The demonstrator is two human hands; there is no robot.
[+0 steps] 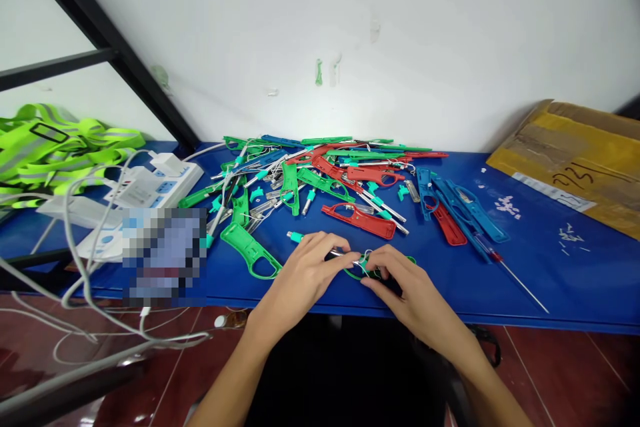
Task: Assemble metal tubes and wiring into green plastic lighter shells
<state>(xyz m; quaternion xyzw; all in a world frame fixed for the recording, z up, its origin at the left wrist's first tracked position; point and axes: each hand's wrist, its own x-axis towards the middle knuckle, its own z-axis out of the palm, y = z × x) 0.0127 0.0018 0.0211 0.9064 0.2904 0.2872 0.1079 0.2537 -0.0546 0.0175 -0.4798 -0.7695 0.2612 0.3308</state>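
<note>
My left hand [310, 270] is closed, thumb and fingers pinching the metal tube [346, 255] of a long-neck gas lighter. The tube's teal end [295, 237] sticks out beyond my knuckles. Close against it, my right hand [413, 290] is closed too, its fingertips at a small teal piece [365, 263] with thin white wire. What exactly those fingertips grip is mostly hidden. Part of a green lighter casing shows under both hands. To the left lies a green casing half [250, 250]; a red casing half [359, 221] rests just behind my hands.
A heap of lighter casings and tubes [305, 173] lies against the wall. Rightward are blue casings [477, 210], a screwdriver [520, 287], small white bits [507, 205] and a taped carton [575, 163]. A power strip [175, 187], cables and yellow-green reflective straps [55, 147] stand at left.
</note>
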